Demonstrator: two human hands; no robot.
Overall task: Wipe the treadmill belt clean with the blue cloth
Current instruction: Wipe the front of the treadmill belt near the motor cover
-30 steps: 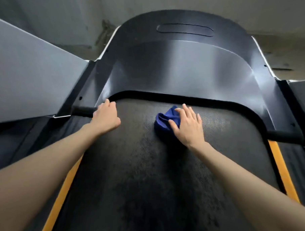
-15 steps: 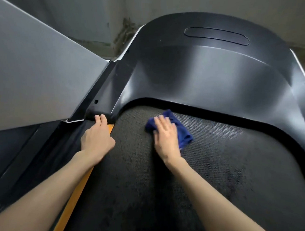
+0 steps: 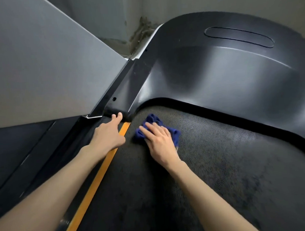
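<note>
The dark textured treadmill belt [image 3: 211, 165] is seen running lengthwise away from the viewer, edged on the left by an orange side strip [image 3: 98, 173]. The crumpled blue cloth [image 3: 153, 122] is pressed flat under the spread right hand [image 3: 160, 141], near the belt's far left corner. The left hand [image 3: 109, 134] is laid open across the strip, fingertips touching the glossy black motor cover [image 3: 216, 74].

Blue cloth [image 3: 156, 131] farther left than before
</note>
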